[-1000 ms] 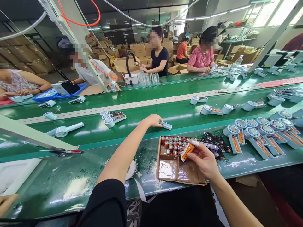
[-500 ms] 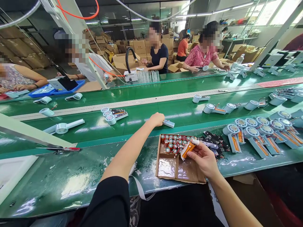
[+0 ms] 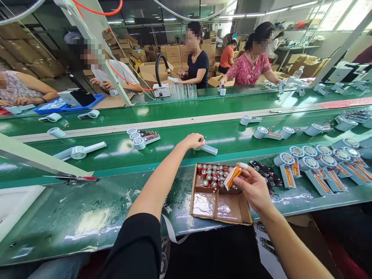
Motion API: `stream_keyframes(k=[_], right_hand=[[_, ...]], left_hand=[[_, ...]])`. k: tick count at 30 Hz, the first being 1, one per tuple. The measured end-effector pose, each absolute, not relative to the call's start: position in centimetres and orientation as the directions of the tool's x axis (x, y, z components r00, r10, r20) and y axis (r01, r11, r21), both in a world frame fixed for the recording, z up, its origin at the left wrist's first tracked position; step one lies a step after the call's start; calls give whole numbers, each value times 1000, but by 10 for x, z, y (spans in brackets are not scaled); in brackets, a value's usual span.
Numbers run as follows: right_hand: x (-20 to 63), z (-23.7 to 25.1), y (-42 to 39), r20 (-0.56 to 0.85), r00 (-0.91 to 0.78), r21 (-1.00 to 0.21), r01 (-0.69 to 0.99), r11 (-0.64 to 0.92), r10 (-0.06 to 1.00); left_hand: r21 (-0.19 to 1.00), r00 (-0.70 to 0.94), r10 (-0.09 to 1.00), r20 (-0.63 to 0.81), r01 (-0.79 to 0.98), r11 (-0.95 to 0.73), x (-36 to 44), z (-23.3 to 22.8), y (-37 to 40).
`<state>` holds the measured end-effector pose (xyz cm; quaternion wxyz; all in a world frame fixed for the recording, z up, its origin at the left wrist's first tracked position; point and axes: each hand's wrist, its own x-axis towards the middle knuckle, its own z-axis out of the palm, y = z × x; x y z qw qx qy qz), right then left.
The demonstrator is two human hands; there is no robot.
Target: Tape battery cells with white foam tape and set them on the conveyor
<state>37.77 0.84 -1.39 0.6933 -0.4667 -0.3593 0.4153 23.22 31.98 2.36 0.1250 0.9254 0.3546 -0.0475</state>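
Observation:
My left hand (image 3: 194,140) reaches over the green belt, its fingers curled at the round head of a light blue handheld fan housing (image 3: 209,149). The housing's handle points right and a thin wire shows by the fingertips. In my right hand (image 3: 255,186) is a flat orange strip with white edges (image 3: 231,177), pinched between thumb and fingers; one fingertip has a white cover. Below it sits a shallow cardboard box (image 3: 204,214), with several red-wrapped battery cells (image 3: 209,171) and red wires in its far compartment. Black circuit boards (image 3: 266,171) lie just right of the box.
Several fan housings with orange strips (image 3: 312,164) crowd the bench at right. More fan parts (image 3: 139,143) lie along the belt. At left are a red-handled tool (image 3: 87,178), a metal post (image 3: 31,155) and a white tray (image 3: 21,209). Co-workers sit across the belt.
My left hand has risen slightly, showing more of the fan head beneath it. My right hand still holds the orange strip, turned a little. Across the belt, a co-worker's hand now holds a fan part lower down.

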Motion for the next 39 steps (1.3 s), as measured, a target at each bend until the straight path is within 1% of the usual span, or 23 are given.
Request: stream_keyframes(k=[1, 3, 5, 6, 9, 13, 19, 23, 27, 32, 39], right_hand=[[385, -8, 19, 148, 406, -945, -211, 250, 902], [400, 4, 49, 240, 423, -947, -95, 306, 874], [414, 9, 88, 310, 367, -950, 82, 301, 877], [420, 9, 109, 320, 315, -945, 171, 279, 893], [434, -2, 161, 283, 173, -910, 360, 207, 944], [441, -20, 191, 251, 100, -836, 523, 164, 963], [445, -22, 188, 243, -1, -604, 783, 152, 970], [446, -18, 186, 205, -45, -446, 885, 135, 978], [451, -17, 186, 177, -34, -330, 940, 91, 984], [454, -15, 187, 121, -81, -222, 969, 107, 989], [450, -5, 188, 25, -122, -107, 987, 124, 992]], left_hand=[[199, 741, 651, -165, 672, -713, 234, 21, 319], [193, 735, 661, -150, 678, -709, 240, 17, 318], [178, 727, 671, -143, 686, -706, 248, 13, 316], [168, 724, 675, -142, 689, -705, 251, 11, 315], [146, 720, 680, -138, 694, -705, 260, 9, 313], [148, 715, 688, -124, 699, -700, 265, 7, 311], [173, 703, 700, -123, 710, -682, 272, 4, 310], [190, 713, 689, -126, 699, -689, 276, 6, 311], [210, 727, 674, -128, 684, -698, 276, 9, 310], [244, 742, 659, -124, 666, -705, 277, 11, 311], [291, 744, 661, -99, 657, -695, 283, 9, 312]])
